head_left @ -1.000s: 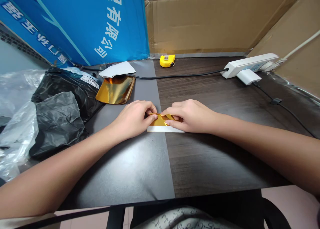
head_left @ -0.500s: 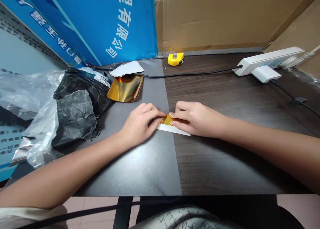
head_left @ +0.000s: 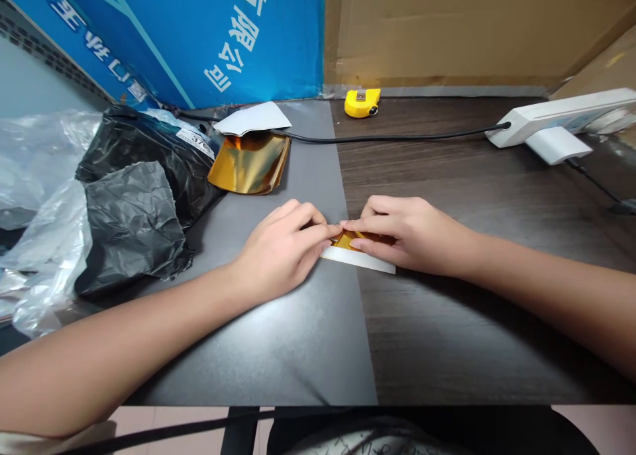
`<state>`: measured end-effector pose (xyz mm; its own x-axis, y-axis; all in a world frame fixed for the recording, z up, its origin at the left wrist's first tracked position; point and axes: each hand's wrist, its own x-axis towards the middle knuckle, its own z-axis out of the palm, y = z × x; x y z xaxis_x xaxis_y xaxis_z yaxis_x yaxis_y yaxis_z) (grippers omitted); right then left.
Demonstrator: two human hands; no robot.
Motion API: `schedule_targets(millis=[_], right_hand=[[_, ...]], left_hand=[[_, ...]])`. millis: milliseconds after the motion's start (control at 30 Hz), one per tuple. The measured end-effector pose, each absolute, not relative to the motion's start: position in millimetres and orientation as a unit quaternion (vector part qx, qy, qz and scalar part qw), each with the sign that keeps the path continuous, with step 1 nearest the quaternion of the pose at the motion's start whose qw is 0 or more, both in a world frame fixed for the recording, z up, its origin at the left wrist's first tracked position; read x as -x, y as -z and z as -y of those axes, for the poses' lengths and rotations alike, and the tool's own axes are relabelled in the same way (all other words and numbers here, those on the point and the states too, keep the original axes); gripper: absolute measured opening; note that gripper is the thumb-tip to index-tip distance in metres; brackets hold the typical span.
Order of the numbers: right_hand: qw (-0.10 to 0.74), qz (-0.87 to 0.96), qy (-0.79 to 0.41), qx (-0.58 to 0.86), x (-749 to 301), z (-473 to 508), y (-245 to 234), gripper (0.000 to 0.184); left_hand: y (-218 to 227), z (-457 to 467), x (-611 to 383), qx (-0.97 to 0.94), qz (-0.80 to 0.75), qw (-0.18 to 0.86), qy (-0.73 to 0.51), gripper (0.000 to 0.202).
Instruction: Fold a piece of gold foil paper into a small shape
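Note:
A small folded sheet of gold foil paper [head_left: 344, 239] lies on the desk between my hands, its white strip [head_left: 366, 261] showing along the near side. My left hand [head_left: 283, 250] is closed, with thumb and forefinger pressed on the left end of the sheet. From the other side, my right hand [head_left: 420, 236] holds it down with thumb and forefinger, hiding the right part. The fingertips of both hands meet at the top fold. Behind my left hand rests a stack of gold foil sheets [head_left: 251, 167], partly under a white folded paper [head_left: 256, 117].
Crumpled black plastic bags [head_left: 132, 220] and clear plastic [head_left: 47, 243] fill the left side. A yellow tape measure [head_left: 362, 103] sits at the back. A black cable [head_left: 397, 138] runs to a white power strip [head_left: 561, 114]. Blue [head_left: 278, 64] and brown cardboard [head_left: 437, 34] stand behind the desk.
The fingers of my left hand have slid inward along the fold to meet my right fingertips, and less gold shows. The camera view has shifted slightly.

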<state>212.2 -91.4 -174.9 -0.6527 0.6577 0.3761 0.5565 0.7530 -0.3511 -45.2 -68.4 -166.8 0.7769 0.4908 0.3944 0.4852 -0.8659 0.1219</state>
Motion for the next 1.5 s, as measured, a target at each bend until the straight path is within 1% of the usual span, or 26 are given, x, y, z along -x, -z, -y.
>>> schedule_targets(millis=[200,367,700,867,1133,1233,1333,1500], right_hand=[[0.245,0.903,-0.118,0.332,-211.8,88.7,172.9,0.028],[0.244,0.902,-0.138,0.328,-213.2,87.7,173.8,0.019],[0.255,0.901,-0.135,0.323,-212.0,87.4,175.7,0.023],[0.236,0.911,-0.119,0.316,-213.9,87.0,176.9,0.027],[0.227,0.913,-0.121,0.318,-213.8,86.8,175.9,0.026],[0.227,0.915,-0.108,0.314,-213.4,87.0,176.7,0.026],[0.226,0.919,-0.094,0.310,-213.6,86.9,176.5,0.025],[0.212,0.921,-0.092,0.313,-214.3,86.5,176.0,0.031]], left_hand=[[165.2,61.7,47.1,-0.924,-0.312,0.054,-0.213,0.017],[165.9,61.1,47.3,-0.929,-0.292,0.051,-0.221,0.012],[168.5,59.2,48.2,-0.945,-0.224,0.052,-0.231,0.013],[169.6,59.4,49.7,-0.951,-0.214,0.014,-0.224,0.013],[167.9,53.2,53.8,-0.962,-0.183,-0.004,-0.205,0.024],[166.2,48.8,55.8,-0.963,-0.189,0.007,-0.193,0.021],[164.2,45.2,57.0,-0.961,-0.203,0.038,-0.186,0.025],[162.4,43.4,55.5,-0.962,-0.188,0.070,-0.184,0.015]])
